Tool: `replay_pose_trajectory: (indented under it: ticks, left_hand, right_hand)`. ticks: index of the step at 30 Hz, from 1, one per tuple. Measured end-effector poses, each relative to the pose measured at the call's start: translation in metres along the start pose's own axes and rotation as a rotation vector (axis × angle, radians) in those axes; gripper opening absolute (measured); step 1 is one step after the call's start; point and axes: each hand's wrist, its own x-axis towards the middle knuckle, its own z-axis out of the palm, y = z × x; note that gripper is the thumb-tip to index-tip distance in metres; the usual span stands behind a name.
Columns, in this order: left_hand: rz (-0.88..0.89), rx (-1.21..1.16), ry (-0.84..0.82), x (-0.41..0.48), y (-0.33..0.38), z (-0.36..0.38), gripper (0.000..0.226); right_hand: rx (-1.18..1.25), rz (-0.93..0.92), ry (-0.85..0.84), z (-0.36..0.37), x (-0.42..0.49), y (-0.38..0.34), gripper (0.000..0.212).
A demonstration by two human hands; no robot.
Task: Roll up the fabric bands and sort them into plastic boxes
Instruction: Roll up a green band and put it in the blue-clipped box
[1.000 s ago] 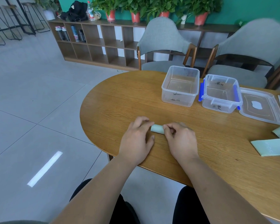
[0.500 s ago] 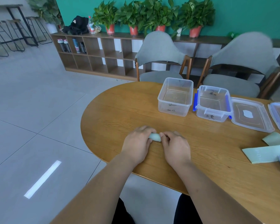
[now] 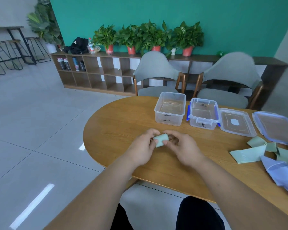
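Bright, even light fills the room and casts no hard shadows; under the fingers (image 3: pixel 173 135) only a faint, soft shade lies on the table (image 3: pixel 116 130). On the glossy floor (image 3: pixel 32 113), left of and nearer than the fingers, lies a long white streak of glare, and a smaller bright patch sits just off the table's edge. The rolled band (image 3: pixel 161 140) they hold looks slightly soft. Far beyond the fingers to the right, the top of a grey chair (image 3: pixel 234 67) is blurred. Toward the frame edges straight lines bow, and the stools (image 3: pixel 0 55) at far left lean.
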Motion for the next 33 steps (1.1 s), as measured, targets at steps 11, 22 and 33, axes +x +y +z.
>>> replay_pose_trajectory:
  ticks: [11,22,33]
  left_hand:
    - [0.160,0.201,0.090,-0.026,0.050,-0.021,0.036]
    - [0.278,0.205,0.076,-0.020,0.083,-0.016,0.023]
    - [0.207,0.149,0.060,0.036,0.069,-0.004,0.023]
  right_hand:
    - [-0.323,-0.112,0.006,-0.048,-0.026,-0.063,0.015]
    - [-0.313,-0.125,0.017,-0.088,-0.039,-0.071,0.018]
    - [-0.243,-0.105,-0.041,-0.100,0.017,-0.047,0.019]
